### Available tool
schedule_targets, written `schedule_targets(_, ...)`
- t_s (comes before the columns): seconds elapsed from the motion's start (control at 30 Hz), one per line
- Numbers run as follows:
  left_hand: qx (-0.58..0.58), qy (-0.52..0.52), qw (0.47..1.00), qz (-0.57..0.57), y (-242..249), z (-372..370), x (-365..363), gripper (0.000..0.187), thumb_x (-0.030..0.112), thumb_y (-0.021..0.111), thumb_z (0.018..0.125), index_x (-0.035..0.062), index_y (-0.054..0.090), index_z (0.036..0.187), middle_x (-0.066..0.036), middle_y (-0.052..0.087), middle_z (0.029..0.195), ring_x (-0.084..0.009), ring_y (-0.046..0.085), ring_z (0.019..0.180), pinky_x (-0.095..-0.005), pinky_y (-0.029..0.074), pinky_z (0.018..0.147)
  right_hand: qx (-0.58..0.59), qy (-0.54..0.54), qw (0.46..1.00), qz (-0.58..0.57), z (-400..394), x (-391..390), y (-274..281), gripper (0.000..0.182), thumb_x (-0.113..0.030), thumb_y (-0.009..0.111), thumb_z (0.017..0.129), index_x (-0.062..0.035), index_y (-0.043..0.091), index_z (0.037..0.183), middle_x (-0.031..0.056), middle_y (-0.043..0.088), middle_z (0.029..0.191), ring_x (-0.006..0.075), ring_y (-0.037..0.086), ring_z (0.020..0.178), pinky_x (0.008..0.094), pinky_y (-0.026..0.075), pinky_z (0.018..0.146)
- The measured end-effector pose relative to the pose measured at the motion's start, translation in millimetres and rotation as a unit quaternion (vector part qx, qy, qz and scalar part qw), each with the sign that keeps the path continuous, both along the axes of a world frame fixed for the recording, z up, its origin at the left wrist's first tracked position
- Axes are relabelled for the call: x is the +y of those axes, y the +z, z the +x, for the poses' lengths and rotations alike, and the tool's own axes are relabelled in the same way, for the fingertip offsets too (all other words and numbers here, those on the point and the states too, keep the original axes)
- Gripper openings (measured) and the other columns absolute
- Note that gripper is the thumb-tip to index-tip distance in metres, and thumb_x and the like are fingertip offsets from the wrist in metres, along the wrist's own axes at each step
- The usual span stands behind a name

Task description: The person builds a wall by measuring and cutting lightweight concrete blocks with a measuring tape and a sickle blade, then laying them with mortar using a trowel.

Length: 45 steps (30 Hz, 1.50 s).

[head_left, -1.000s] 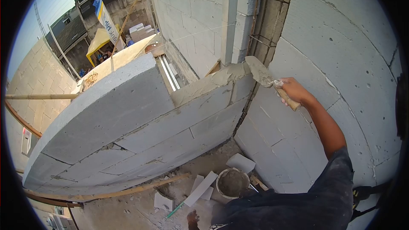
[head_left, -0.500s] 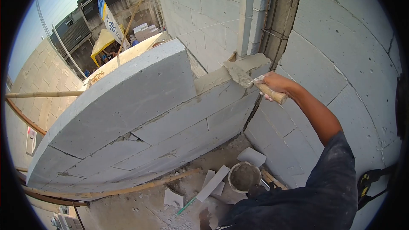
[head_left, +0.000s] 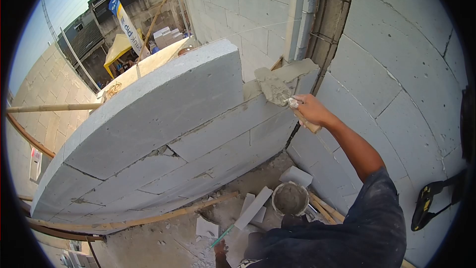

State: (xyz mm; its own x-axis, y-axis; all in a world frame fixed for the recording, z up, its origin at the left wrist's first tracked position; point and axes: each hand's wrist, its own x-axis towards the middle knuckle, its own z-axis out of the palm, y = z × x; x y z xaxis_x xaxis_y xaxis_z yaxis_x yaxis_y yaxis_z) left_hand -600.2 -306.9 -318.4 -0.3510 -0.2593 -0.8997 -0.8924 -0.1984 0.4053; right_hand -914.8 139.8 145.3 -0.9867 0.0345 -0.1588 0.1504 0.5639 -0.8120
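Note:
My right hand [head_left: 310,110] is closed round the wooden handle of a trowel [head_left: 273,87], whose blade is covered with grey mortar. The blade is over the low block wall [head_left: 208,134], at the step beside its raised top block [head_left: 168,97]. Wet mortar [head_left: 297,71] lies on the lower ledge near the corner. Low in the view, my left hand [head_left: 221,248] hangs near the floor by a thin green stick [head_left: 222,235]; its fingers are too dark and small to make out.
A bucket of mortar [head_left: 290,199] stands on the floor beside block offcuts [head_left: 253,208]. A tall block wall [head_left: 391,79] rises at the right. A bamboo pole [head_left: 54,108] sticks out at the left, and a thin string crosses above the low wall.
The trowel and my right hand have moved slightly left and down, with the blade turned. My left hand has come further into view. The view has shifted a little.

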Motion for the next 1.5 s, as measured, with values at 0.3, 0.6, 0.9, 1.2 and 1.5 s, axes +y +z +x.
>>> schedule_targets(0.3, 0.041, 0.011, 0.999, 0.010, 10.2, -24.1, 20.3, 0.039, 0.035, 0.064, 0.076, 0.0076, 0.052, 0.101, -0.007, 0.055, 0.083, -0.0257, 0.058, 0.068, -0.0441, 0.043, 0.053, -0.082, 0.006, 0.991, -0.109, 97.1, -9.2, -15.1, 0.025, -0.015, 0.045, 0.083, 0.0032, 0.050, 0.098, 0.0078, 0.052, 0.058, 0.0148, 0.055, 0.045, 0.0290, 0.045, 0.045)
schedule_targets(0.6, 0.005, -0.101, 0.995, -0.006, 66.2, -1.4, 45.9, 0.054, 0.040, 0.058, 0.080, 0.0040, 0.044, 0.117, -0.013, 0.055, 0.106, -0.0266, 0.057, 0.092, -0.0381, 0.044, 0.069, -0.094, -0.106, 0.982, 0.121, 194.0, 86.4, -180.8, 0.033, -0.013, 0.051, 0.078, 0.0029, 0.048, 0.107, 0.0158, 0.060, 0.075, 0.0297, 0.059, 0.059, 0.0363, 0.048, 0.058)
schedule_targets(0.9, -0.087, -0.213, 0.970, -0.074, 78.7, 49.9, 58.0, 0.047, 0.033, 0.055, 0.084, 0.0021, 0.045, 0.118, -0.014, 0.055, 0.106, -0.0251, 0.057, 0.095, -0.0344, 0.047, 0.073, -0.398, 0.013, 0.865, 0.305, 260.6, 58.3, -558.3, 0.022, -0.015, 0.046, 0.079, -0.0021, 0.059, 0.092, 0.0178, 0.061, 0.087, 0.0328, 0.061, 0.080, 0.0416, 0.049, 0.070)
schedule_targets(1.2, -0.184, -0.229, 0.950, -0.105, 99.7, 101.3, 84.3, 0.048, 0.033, 0.055, 0.083, 0.0007, 0.046, 0.117, -0.014, 0.056, 0.105, -0.0237, 0.058, 0.092, -0.0325, 0.047, 0.073, -0.350, 0.025, 0.920, 0.176, 282.1, 47.0, -595.7, 0.027, -0.021, 0.054, 0.075, -0.0024, 0.061, 0.093, 0.0200, 0.062, 0.083, 0.0347, 0.060, 0.079, 0.0426, 0.050, 0.069)
schedule_targets(1.5, -0.015, -0.195, 0.979, -0.050, 89.4, 41.8, 153.0, 0.044, 0.030, 0.055, 0.084, 0.0000, 0.048, 0.116, -0.011, 0.057, 0.104, -0.0214, 0.058, 0.095, -0.0315, 0.047, 0.075, -0.338, -0.069, 0.934, -0.092, 276.2, 99.4, -476.9, 0.037, -0.014, 0.055, 0.076, 0.0019, 0.053, 0.110, 0.0210, 0.061, 0.091, 0.0263, 0.063, 0.067, 0.0336, 0.049, 0.067)
